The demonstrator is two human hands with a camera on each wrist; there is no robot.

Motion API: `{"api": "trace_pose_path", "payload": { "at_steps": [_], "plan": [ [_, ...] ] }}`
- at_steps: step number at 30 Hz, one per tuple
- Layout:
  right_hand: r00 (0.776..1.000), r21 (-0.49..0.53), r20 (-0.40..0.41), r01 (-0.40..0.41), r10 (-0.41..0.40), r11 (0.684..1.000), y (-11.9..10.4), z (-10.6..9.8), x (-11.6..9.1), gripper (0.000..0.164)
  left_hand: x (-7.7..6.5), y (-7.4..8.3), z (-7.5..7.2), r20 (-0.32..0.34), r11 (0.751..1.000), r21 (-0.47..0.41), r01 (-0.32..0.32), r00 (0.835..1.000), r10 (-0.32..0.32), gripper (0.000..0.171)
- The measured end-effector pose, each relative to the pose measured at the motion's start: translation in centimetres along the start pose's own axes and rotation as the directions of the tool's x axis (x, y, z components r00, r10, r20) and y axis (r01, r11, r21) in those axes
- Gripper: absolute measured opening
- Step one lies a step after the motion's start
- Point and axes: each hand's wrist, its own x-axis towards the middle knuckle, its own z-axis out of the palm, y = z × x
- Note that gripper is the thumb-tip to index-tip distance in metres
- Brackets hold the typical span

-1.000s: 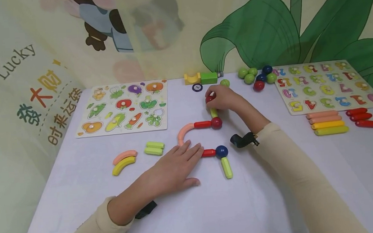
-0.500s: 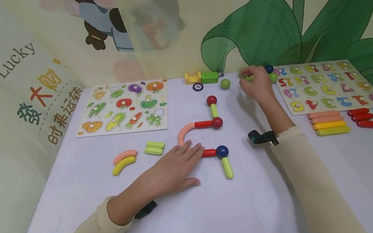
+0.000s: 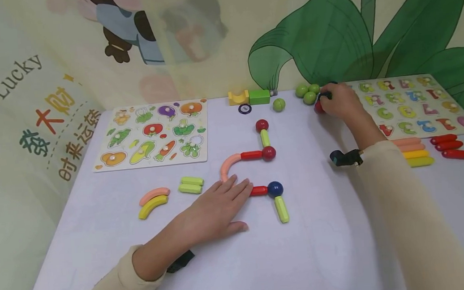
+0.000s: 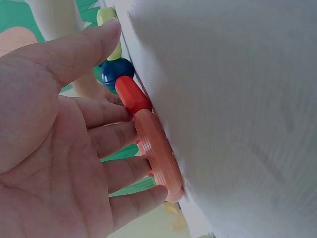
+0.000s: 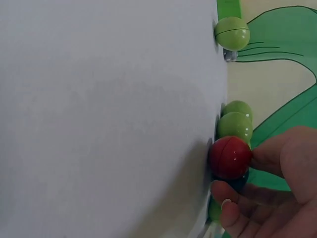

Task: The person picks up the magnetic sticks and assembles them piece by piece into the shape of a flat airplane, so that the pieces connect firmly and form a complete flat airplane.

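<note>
My left hand (image 3: 216,213) lies with straight fingers over a pink curved stick (image 3: 228,164); in the left wrist view the fingertips touch that stick (image 4: 159,151). Red sticks (image 3: 251,155) join it at both ends, one leading to a red ball (image 3: 269,153), the other to a blue ball (image 3: 275,189). Light-green sticks (image 3: 282,210) continue from these balls, the far one topped by another red ball (image 3: 261,125). At the back right, my right hand (image 3: 344,101) curls thumb and fingers around a dark blue ball (image 5: 241,183), partly hidden behind a loose red ball (image 5: 230,157).
Several green balls (image 3: 309,97) sit beside the right hand. A vegetable puzzle board (image 3: 204,133) lies left, a number board (image 3: 375,116) right, with sticks (image 3: 455,154) before it. Curved pieces (image 3: 153,206) and light-green sticks (image 3: 190,188) lie left. Toy blocks (image 3: 259,97) stand behind.
My right hand has left the far red ball of the joined pieces, passed over the green balls and moved right to the blue ball. The left hand has stayed in place.
</note>
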Motion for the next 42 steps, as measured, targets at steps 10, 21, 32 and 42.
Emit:
{"api": "trace_pose_path", "payload": {
  "at_steps": [10,21,32,42],
  "plan": [
    [0.98,0.042,0.179,-0.09,0.081,0.995,-0.4,0.8,1.0,0.068,0.0,0.0,0.0,-0.001,1.0,0.009,-0.008,1.0,0.008,0.085],
    [0.995,-0.02,0.064,-0.079,0.08,0.997,-0.9,1.8,0.9,0.055,0.0,0.0,0.1,0.001,1.0,0.014,-0.007,1.0,0.007,0.086],
    [0.978,0.042,-0.206,-0.016,0.025,0.999,-1.6,1.4,0.5,0.055,0.0,0.0,0.2,-0.004,1.0,0.008,-0.002,1.0,0.002,0.086],
    [0.958,0.168,0.056,0.269,-0.282,0.948,-4.6,0.2,-9.6,0.03,-0.1,0.0,0.1,-0.003,1.0,0.017,-0.002,1.0,0.002,0.085]
  ]
}}
